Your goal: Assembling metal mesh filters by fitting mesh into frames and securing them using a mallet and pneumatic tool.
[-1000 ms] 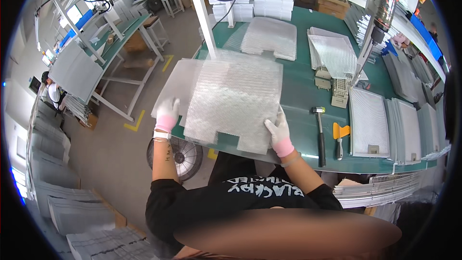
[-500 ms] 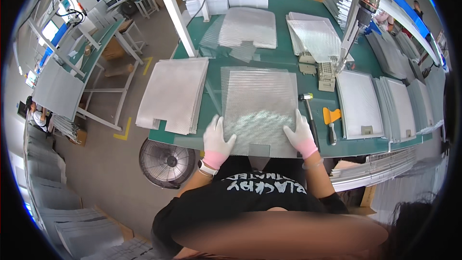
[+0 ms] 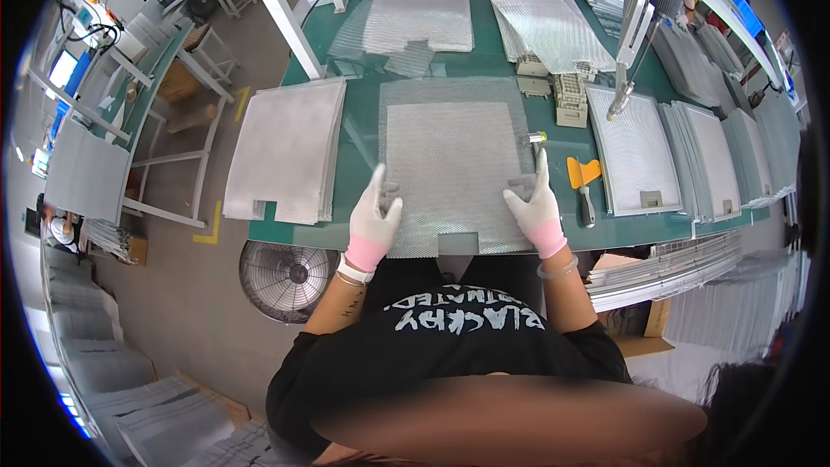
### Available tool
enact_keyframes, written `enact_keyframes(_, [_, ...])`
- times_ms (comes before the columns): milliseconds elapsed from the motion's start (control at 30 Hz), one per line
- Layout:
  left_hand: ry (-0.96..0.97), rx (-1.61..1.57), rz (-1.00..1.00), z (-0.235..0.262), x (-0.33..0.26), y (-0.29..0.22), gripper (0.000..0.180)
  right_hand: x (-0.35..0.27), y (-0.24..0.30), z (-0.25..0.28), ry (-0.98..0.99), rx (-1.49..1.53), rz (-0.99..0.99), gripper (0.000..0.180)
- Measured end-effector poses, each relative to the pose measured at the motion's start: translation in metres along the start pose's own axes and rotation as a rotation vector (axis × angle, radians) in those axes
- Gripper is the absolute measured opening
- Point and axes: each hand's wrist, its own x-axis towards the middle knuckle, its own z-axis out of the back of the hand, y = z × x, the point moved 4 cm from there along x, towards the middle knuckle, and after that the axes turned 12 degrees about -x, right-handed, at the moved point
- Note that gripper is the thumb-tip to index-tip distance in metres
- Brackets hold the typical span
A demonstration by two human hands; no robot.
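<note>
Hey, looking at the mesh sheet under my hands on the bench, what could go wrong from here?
The mesh sheet lies flat under the left hand and right hand, its near edge at the table rim, so it might slide off toward you. The yellow scraper and the small hammer sit close by the right hand; a sideways push may knock them.

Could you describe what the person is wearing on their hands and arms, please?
Both the left hand and the right hand wear white gloves with pink cuffs. A white wristband sits on the left wrist, a thin clear bangle on the right. The forearms are bare, below the short sleeves of a black T-shirt.
</note>
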Motion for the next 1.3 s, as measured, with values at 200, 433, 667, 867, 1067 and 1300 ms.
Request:
enact_keyframes(200, [-0.002, -0.206, 0.013, 0.003, 0.001, 0.003, 0.059, 0.009, -0.004, 0.008, 0.152, 0.198, -0.045, 0.096])
enact_keyframes(433, [0.068, 0.198, -0.367, 0.002, -0.001, -0.01, 0.058, 0.005, -0.007, 0.0, 0.19, 0.538, 0.039, 0.091])
enact_keyframes(667, [0.058, 0.263, -0.348, 0.004, 0.005, -0.014, 0.058, -0.007, -0.005, 0.001, 0.119, 0.178, 0.001, 0.088])
enact_keyframes(867, [0.084, 0.592, -0.369, 0.001, 0.012, 0.002, 0.063, -0.01, 0.01, -0.005, 0.128, -0.202, 0.102, 0.074])
enact_keyframes(1067, [0.131, 0.673, -0.272, -0.004, 0.019, 0.019, 0.065, -0.009, -0.007, -0.021, 0.039, -0.323, 0.173, 0.07])
enact_keyframes(1300, [0.13, 0.706, -0.29, -0.003, 0.019, 0.028, 0.065, -0.01, -0.008, -0.026, 0.049, -0.452, 0.191, 0.068])
